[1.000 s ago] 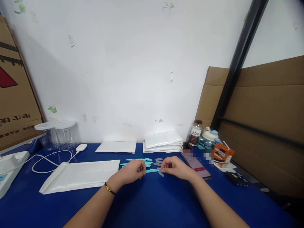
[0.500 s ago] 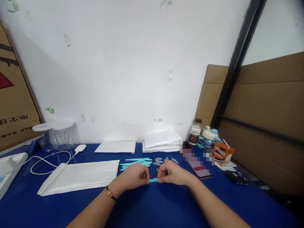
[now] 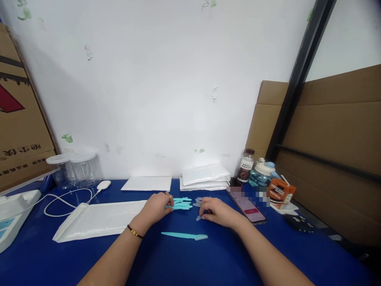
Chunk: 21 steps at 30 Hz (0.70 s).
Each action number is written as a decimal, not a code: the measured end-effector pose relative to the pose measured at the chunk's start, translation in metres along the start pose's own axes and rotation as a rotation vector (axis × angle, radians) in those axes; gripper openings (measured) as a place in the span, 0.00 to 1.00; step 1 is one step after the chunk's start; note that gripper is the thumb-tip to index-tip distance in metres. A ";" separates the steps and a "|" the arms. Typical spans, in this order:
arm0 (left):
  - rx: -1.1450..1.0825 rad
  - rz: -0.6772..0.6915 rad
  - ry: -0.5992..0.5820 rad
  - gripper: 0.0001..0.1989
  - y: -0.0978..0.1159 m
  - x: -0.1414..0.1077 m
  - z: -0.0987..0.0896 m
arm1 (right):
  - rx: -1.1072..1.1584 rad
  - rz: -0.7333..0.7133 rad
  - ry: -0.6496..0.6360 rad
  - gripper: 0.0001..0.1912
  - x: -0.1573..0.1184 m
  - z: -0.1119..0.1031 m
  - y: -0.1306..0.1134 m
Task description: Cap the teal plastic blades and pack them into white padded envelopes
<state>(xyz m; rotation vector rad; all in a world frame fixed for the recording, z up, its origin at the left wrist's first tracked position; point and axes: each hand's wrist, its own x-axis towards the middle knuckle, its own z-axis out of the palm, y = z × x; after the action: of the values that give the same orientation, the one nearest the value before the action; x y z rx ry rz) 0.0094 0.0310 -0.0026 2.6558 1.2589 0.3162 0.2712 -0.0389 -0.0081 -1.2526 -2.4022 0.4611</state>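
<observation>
One teal stick-like tool [image 3: 183,236] with a pale cap at its right end lies on the blue table [image 3: 178,266] in front of both hands. My left hand [image 3: 159,208] has its fingers closed at the left end of a pile of teal sticks [image 3: 183,203]; whether it grips one is hidden. Close to the right of that pile are several small translucent caps [image 3: 197,201]. My right hand [image 3: 212,210] pinches a translucent cap [image 3: 199,218] at its fingertips.
A white padded envelope [image 3: 104,218] lies on the left, beside a cable and a white device [image 3: 18,218]. Clear jars [image 3: 85,171] and stacked white envelopes [image 3: 205,178] stand by the wall. A phone [image 3: 248,206], bottles [image 3: 245,167] and an orange carton [image 3: 279,192] are on the right.
The teal tool that was between my fingertips now lies on the table. My left hand has moved back and left to the teal pile; my right hand has shifted slightly back to the caps.
</observation>
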 end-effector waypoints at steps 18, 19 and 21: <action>-0.362 0.072 -0.063 0.18 0.033 -0.010 -0.015 | 0.160 0.049 0.420 0.09 -0.006 -0.014 0.000; -0.350 0.078 -0.078 0.19 0.033 -0.010 -0.016 | 0.187 0.032 0.449 0.10 -0.006 -0.013 0.000; -0.318 0.083 -0.082 0.19 0.034 -0.011 -0.017 | 0.234 0.010 0.481 0.10 -0.005 -0.012 -0.002</action>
<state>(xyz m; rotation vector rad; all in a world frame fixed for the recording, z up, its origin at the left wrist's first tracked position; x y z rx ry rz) 0.0232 0.0027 0.0217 2.4257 0.9840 0.3805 0.2777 -0.0426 0.0022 -1.1202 -1.8827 0.3787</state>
